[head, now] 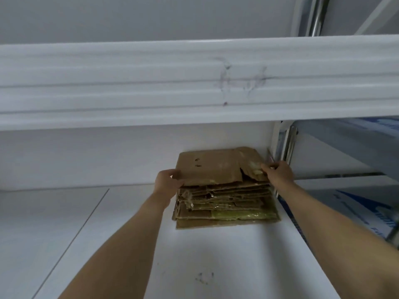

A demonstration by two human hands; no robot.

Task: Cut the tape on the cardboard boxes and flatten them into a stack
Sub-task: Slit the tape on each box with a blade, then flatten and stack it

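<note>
Head view: left hand (167,180) and right hand (278,172), each grip closed on top flattened cardboard (212,167).

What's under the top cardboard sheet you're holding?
Under the top sheet, held by the left hand and right hand, lies a stack of flattened cardboard; only its front edges show, the rest is covered.

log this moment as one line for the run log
left hand grips top cardboard sheet | right hand grips right edge | sheet atop flattened stack

Looking at matt brown cardboard (216,167), rough and torn along its edges, with glossy yellowish tape (237,214) shining on the lower sheets. Resting on a smooth white shelf (216,255), faintly scuffed; showing shiny metal on the pole (317,16).
</note>
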